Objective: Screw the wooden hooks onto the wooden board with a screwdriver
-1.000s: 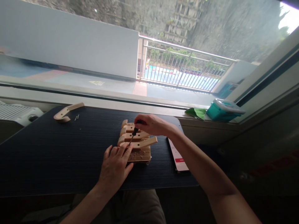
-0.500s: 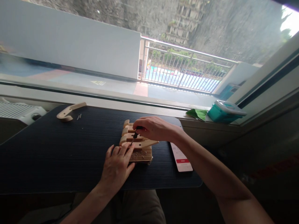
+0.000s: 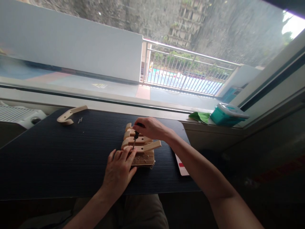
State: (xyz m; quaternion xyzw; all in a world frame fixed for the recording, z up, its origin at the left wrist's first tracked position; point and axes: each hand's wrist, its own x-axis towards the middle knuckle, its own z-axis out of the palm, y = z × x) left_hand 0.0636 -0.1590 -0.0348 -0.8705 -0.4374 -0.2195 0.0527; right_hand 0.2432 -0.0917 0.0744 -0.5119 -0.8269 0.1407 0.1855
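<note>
A wooden rack with several curved wooden hooks fixed to a board lies on the dark table, in the middle. My left hand lies flat on its near left corner, fingers stretched out and pressing down on the nearest hook. My right hand is closed round the black handle of a small screwdriver. The screwdriver stands nearly upright, its tip down on the nearest hook just beyond my left fingertips.
A loose wooden hook and small screws lie at the table's far left. A phone rests by my right forearm. On the window sill sit a teal box and a green cloth. A white radiator stands at left.
My right hand has twisted on the screwdriver handle and shifted slightly left, now standing the tool more upright. My forearm now covers more of the phone. The left hand has stayed put.
</note>
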